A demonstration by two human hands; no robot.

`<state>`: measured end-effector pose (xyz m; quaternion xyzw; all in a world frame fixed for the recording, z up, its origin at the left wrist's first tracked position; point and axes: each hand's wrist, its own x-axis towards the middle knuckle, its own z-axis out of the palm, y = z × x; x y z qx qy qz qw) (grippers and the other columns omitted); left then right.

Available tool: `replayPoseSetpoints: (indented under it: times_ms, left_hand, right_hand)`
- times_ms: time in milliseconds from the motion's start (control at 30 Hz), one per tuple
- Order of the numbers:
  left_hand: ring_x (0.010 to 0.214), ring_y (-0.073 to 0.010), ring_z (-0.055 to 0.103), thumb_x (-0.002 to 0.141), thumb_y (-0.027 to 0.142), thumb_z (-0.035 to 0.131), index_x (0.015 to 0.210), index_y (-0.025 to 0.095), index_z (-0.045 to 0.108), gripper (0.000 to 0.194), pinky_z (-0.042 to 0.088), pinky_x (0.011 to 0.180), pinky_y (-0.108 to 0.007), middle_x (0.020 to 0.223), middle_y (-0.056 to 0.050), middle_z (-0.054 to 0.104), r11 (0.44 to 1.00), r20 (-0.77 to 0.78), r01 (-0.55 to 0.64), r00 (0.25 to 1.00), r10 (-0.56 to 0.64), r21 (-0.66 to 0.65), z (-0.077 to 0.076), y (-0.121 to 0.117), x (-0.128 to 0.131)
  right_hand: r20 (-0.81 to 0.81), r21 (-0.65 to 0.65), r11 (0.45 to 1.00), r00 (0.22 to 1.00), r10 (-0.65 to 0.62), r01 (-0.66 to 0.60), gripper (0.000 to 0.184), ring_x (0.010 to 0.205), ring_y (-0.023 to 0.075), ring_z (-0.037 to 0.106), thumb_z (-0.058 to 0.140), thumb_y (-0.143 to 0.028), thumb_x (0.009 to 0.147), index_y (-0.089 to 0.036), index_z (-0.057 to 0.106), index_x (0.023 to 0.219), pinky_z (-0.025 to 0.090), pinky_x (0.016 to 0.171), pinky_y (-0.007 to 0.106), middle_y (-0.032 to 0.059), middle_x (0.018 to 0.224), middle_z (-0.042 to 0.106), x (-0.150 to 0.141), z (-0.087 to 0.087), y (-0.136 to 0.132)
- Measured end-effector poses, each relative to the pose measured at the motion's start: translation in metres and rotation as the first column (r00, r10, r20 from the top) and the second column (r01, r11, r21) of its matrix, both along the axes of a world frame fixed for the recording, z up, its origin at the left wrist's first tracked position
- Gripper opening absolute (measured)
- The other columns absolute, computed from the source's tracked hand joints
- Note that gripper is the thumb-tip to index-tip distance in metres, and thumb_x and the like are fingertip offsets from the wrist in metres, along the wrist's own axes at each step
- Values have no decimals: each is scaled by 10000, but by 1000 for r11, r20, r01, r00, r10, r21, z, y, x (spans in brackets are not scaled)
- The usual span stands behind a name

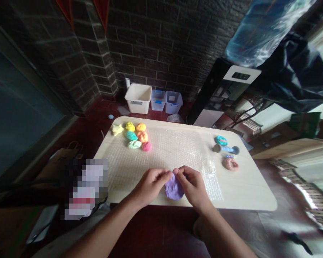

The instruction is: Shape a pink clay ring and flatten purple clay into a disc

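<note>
The purple clay point(174, 189) has its upper sides partly hidden by the thumbs of the left hand point(152, 183) and the right hand point(193, 183); whether its lower edge touches the table point(247, 191) cannot be told; the other fingers curl partly out of sight; the forearms point(113, 224) run off the bottom edge; the marks on the teal disc point(221, 141) and the bluish bits point(229, 156) by the pinkish ring point(231, 165) are too small to make out; the top edge cuts the water bottle point(258, 32); the dispenser display point(240, 75) is unreadable; a pixelated patch point(87, 190) masks whatever lies beneath.
</note>
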<state>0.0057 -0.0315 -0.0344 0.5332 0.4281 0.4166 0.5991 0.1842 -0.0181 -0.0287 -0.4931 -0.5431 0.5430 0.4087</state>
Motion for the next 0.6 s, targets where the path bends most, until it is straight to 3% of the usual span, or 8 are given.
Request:
replayPoseSetpoints:
  times_ms: [100,200,367,467,600]
  left_hand:
    - [688,-154,507,965,455,672,791,169,669,335,376,627,-256,713,8,559,1000,9,-9,1000,9,5,0,-1,0]
    - [695,-165,545,983,445,642,830,161,704,329,397,626,-260,738,-14,613,995,-44,-90,995,92,34,2,0,-2]
    - [679,-163,542,985,480,634,790,159,698,382,406,610,-259,716,-13,606,977,-71,-202,976,207,73,4,4,-6]
    - [707,-168,579,945,514,689,818,157,699,379,454,645,-261,752,-22,637,972,57,-220,973,225,-81,4,3,-3]
    - [784,-200,671,810,525,845,968,141,720,433,524,712,-294,851,-58,723,946,216,-84,964,157,-314,6,0,1]
  right_hand:
    - [9,42,999,1000,24,-25,474,576,129,489,708,-615,940,-172,701,771,385,525,260,8,649,600,1,3,-3]
    - [-51,9,998,997,58,-58,421,606,132,537,729,-587,938,-170,721,875,419,543,254,17,710,640,1,8,-3]
    - [-112,-19,996,991,79,-82,445,516,123,511,803,-553,884,-176,668,690,405,509,260,-7,553,586,3,9,0]
    - [-111,27,1000,994,19,-16,440,511,111,484,803,-530,893,-177,666,670,387,511,256,-13,545,573,4,9,1]
    - [-94,59,998,995,-33,38,449,522,105,492,800,-547,893,-169,674,687,407,506,241,-14,563,567,5,9,2]
